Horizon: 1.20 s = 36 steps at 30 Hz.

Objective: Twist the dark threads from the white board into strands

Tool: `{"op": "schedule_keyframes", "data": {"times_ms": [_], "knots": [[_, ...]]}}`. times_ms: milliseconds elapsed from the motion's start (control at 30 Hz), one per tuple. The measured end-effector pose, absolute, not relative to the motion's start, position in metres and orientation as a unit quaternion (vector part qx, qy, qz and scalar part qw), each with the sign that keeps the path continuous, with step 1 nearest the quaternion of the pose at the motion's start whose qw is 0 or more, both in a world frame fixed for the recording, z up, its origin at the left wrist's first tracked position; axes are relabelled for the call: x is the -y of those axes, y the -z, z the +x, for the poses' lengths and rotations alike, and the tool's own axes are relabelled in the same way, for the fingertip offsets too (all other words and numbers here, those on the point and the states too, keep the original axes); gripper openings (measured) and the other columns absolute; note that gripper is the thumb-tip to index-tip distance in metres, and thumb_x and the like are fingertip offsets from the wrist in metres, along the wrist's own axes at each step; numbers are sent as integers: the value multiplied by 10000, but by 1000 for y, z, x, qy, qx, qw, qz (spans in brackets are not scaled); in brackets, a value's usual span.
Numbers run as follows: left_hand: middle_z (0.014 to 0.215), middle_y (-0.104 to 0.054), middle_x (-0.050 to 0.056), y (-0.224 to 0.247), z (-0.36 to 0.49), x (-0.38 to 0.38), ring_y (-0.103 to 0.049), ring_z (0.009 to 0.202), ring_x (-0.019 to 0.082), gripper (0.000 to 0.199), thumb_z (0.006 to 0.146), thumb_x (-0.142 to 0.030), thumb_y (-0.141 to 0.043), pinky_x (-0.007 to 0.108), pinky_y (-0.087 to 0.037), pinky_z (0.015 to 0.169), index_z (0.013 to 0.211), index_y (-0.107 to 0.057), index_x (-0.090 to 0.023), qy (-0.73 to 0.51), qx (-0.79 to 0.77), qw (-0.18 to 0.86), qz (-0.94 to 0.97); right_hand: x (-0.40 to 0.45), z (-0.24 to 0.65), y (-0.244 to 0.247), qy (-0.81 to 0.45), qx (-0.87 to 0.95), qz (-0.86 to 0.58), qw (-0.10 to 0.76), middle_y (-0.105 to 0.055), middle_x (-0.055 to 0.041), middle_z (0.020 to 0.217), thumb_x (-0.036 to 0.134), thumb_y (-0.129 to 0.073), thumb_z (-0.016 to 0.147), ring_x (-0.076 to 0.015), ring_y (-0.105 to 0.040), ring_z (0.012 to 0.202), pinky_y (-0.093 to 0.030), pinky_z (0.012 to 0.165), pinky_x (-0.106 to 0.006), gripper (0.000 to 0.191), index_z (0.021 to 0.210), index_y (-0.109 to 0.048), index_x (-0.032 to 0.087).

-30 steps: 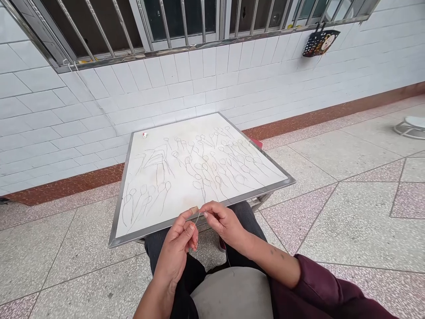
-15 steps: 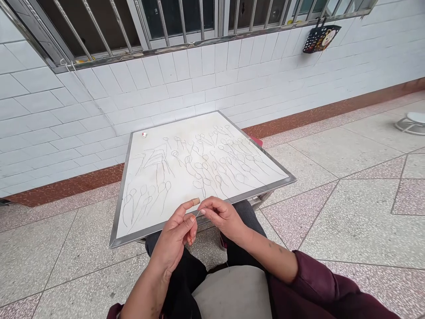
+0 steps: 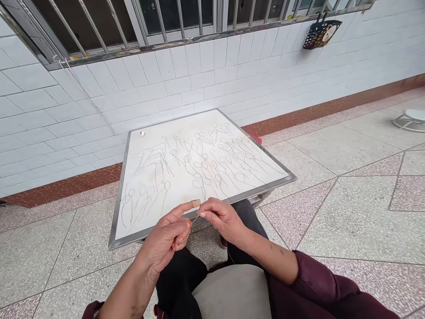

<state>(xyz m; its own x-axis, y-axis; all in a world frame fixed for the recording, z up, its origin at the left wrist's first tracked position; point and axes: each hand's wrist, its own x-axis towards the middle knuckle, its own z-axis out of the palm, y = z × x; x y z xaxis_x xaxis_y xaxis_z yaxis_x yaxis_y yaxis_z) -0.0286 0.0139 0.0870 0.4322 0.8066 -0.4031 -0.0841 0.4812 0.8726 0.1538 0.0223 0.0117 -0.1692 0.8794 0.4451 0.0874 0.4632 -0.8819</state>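
A thin thread-like strand stretches between my two hands at the near edge of the table. My left hand pinches one part of it with thumb and curled fingers, while its index finger, with a tan wrap near the tip, points out straight. The fingertips of my right hand pinch the strand just to the right. Part of the strand hangs below my right hand. On the white tabletop lie many thin looped pieces of strand, each with a round loop and a long tail.
The table's metal rim stands over my knees. A small red and white item sits at its far left corner. Behind are a tiled wall and barred window. A dotted bag hangs there; a round stool stands far right.
My left hand has moved down and left, away from my right hand, so more of the strand shows between them. My right hand has stayed almost in place.
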Motion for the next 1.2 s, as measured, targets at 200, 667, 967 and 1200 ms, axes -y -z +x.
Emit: {"op": "schedule_keyframes", "data": {"times_ms": [200,667,967,1200], "knots": [[506,-361,-84,-83,-31,-9,-204,503,80,541,851,-207,-611,242,-159,484,1387,-540,-194,-320,-414,746,412,-22,155,-16,-384,655,-374,533,-612,2,798,238,-556,951,-138,-563,745,-436,706,-264,118,882,-651,224],[554,-370,-79,-96,-54,4,-281,542,107,570,930,-397,-528,272,-218,566,1471,-435,-245,-230,-477,621,578,-25,157,-13,-369,647,-393,539,-633,-3,809,252,-541,950,-156,-590,771,-458,715,-281,129,885,-650,239],[717,-584,-22,-101,-65,-7,-501,668,156,612,921,-462,-510,287,-419,679,1467,-409,-205,-379,-571,461,564,-25,160,-21,-313,660,-401,553,-663,-17,833,247,-533,944,-152,-613,771,-474,710,-280,134,874,-646,227],[874,-699,-7,-95,-22,-6,-628,802,184,538,862,-341,-615,341,-482,825,1388,-509,-308,-317,-530,360,699,-20,156,-24,-317,660,-391,557,-649,-12,796,275,-542,947,-141,-591,716,-471,676,-274,123,904,-645,223]]}}
